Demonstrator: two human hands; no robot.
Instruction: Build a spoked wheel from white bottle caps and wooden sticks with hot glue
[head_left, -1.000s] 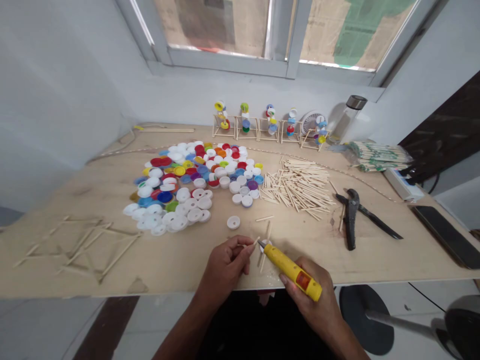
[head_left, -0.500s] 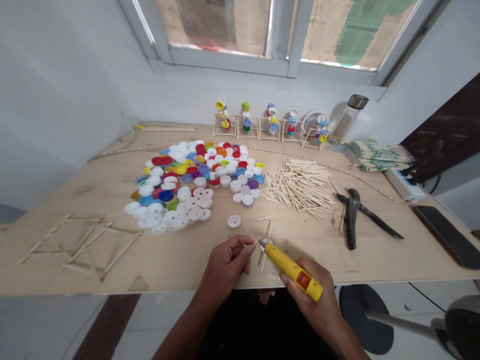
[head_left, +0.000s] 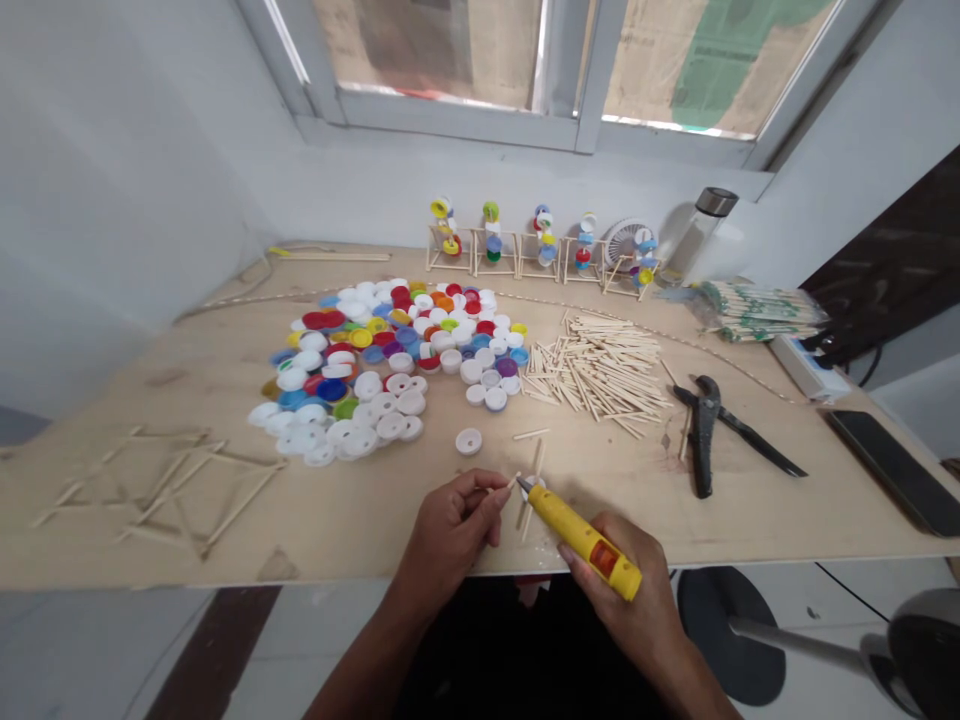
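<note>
My left hand [head_left: 450, 530] pinches a short wooden stick [head_left: 511, 484] just above the plywood table [head_left: 225, 380] near its front edge. My right hand [head_left: 630, 590] grips a yellow pen-shaped glue tool [head_left: 579, 536] with a red button, its tip touching the end of that stick. A few loose sticks [head_left: 531, 500] lie right under the tip. A single white bottle cap [head_left: 469, 441] rests a little beyond my left hand.
A heap of coloured bottle caps [head_left: 390, 360] and a pile of wooden sticks [head_left: 596, 375] fill the table's middle. Black pliers [head_left: 701, 430], a phone [head_left: 892, 470], a stick frame [head_left: 165, 490] at left. Small stick-and-cap models [head_left: 540, 245], a fan and a bottle [head_left: 697, 235] line the back.
</note>
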